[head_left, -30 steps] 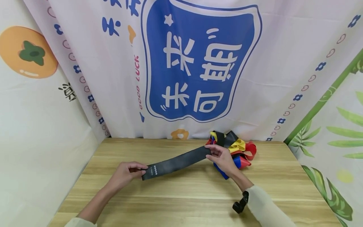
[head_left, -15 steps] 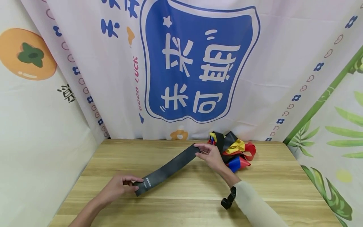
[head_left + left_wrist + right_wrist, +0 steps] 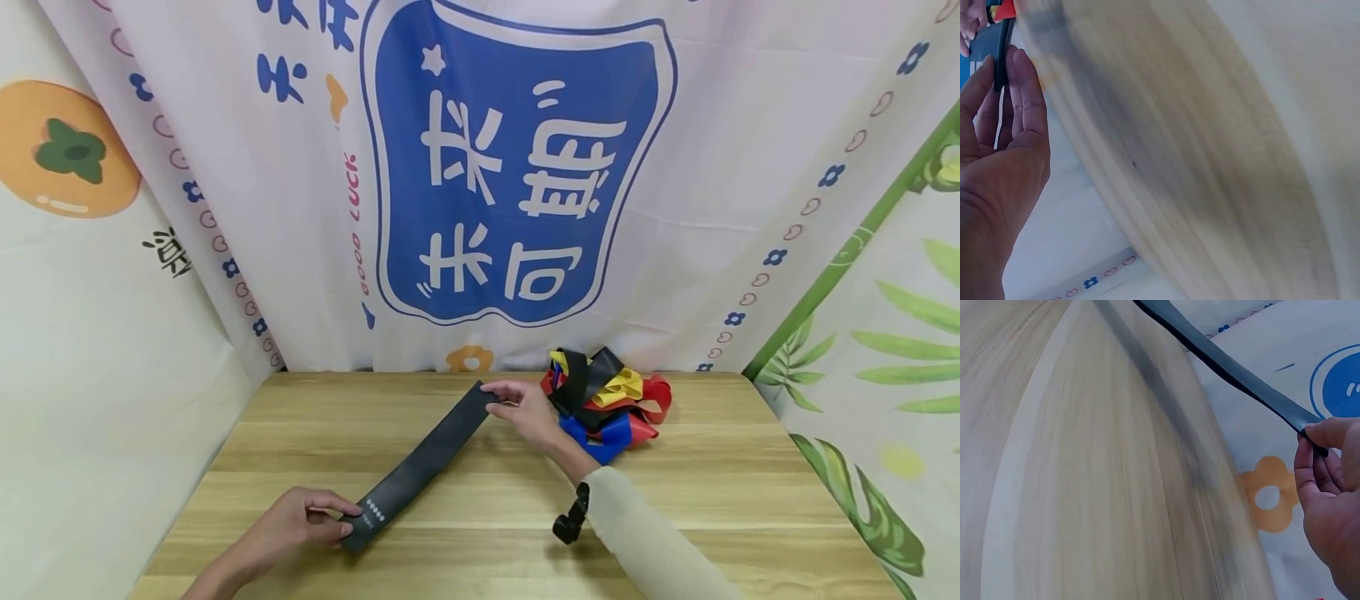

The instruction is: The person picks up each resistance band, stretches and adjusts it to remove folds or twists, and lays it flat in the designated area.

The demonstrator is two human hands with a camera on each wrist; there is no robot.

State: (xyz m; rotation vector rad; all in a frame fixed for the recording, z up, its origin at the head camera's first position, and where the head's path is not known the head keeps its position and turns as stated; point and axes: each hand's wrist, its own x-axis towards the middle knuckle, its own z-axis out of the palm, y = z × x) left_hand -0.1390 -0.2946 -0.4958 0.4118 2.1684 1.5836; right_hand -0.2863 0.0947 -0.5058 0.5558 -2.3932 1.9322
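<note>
A flat black resistance band (image 3: 423, 458) with white dots and small print near one end stretches slantwise between the two hands. At its near, printed end my left hand (image 3: 288, 529) pinches it between thumb and fingers. My right hand (image 3: 528, 412) pinches the far end. In the right wrist view the band (image 3: 1229, 365) hangs above the table as a doubled strip, and its shadow falls on the wood. The left wrist view shows the band's edge (image 3: 1002, 56) between the left thumb and fingertips.
Behind the right hand, a tangled pile of red, yellow, blue and black bands (image 3: 607, 400) lies at the back of the wooden table (image 3: 480, 550). A printed cloth (image 3: 517, 167) hangs along the table's back edge. A black strap device (image 3: 572, 517) sits at the right cuff.
Both hands have moved left with the black band. The left hand has come nearer the front, so the band slants more steeply. The colored pile has stayed in place.
</note>
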